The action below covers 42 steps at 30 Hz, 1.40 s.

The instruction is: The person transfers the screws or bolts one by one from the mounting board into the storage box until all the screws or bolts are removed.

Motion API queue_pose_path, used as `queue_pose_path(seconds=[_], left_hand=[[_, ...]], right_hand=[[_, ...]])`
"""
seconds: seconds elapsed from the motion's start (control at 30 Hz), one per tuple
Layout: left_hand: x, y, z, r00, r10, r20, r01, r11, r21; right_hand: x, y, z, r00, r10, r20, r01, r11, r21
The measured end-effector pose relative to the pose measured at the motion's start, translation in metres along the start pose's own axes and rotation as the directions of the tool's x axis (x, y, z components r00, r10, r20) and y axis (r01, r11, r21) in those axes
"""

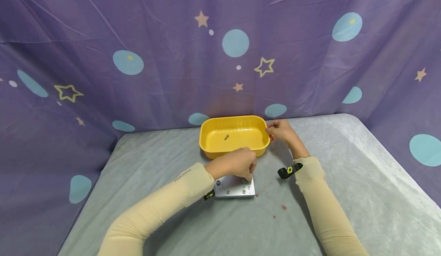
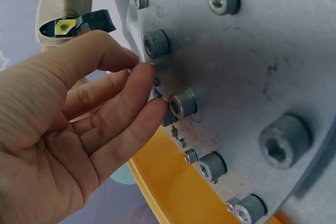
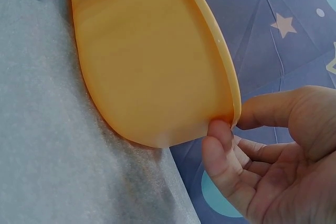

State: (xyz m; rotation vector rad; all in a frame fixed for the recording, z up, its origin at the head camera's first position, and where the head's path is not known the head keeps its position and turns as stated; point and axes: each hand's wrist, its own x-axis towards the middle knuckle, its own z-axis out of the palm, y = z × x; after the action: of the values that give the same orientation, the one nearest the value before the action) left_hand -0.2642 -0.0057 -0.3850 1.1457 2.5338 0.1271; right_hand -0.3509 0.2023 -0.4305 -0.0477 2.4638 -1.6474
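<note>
L hand (image 1: 241, 162): fingers bent, tips bunched at the steel socket-head bolts (image 2: 286, 141) on a flat silver metal plate (image 1: 236, 190); can't tell if they grip one. R hand (image 1: 280, 130) pinches R-end rim of a yellow, rounded-rect. basin (image 1: 246, 135) w/ 1 small bolt (image 1: 226, 137) inside. Plate's on near side of basin, on grey cloth-covered counter (image 1: 372, 179); purple patterned curtain (image 1: 165, 22) behind.

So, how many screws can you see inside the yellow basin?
1: a screw on the floor of the yellow basin, slightly left of its middle in the head view. Others could be hidden behind the left hand.
</note>
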Motion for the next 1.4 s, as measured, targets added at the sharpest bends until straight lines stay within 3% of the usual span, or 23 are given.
queue_pose_path(seconds=[0.37,0.77,1.4], left_hand=[[0.000,0.000,0.000,1.000,-0.007,-0.008,0.007,0.999,-0.032],[0.000,0.000,-0.007,0.999,0.045,-0.007,-0.045,0.997,-0.070],[-0.004,0.003,-0.015,0.999,0.042,0.010,-0.041,0.995,-0.088]], right_hand=[[-0.001,0.001,-0.001,1.000,0.001,0.004,-0.001,1.000,0.015],[0.001,0.002,-0.002,1.000,0.006,0.009,-0.006,1.000,0.024],[0.001,0.000,-0.002,0.999,0.023,0.025,-0.024,1.000,0.016]])
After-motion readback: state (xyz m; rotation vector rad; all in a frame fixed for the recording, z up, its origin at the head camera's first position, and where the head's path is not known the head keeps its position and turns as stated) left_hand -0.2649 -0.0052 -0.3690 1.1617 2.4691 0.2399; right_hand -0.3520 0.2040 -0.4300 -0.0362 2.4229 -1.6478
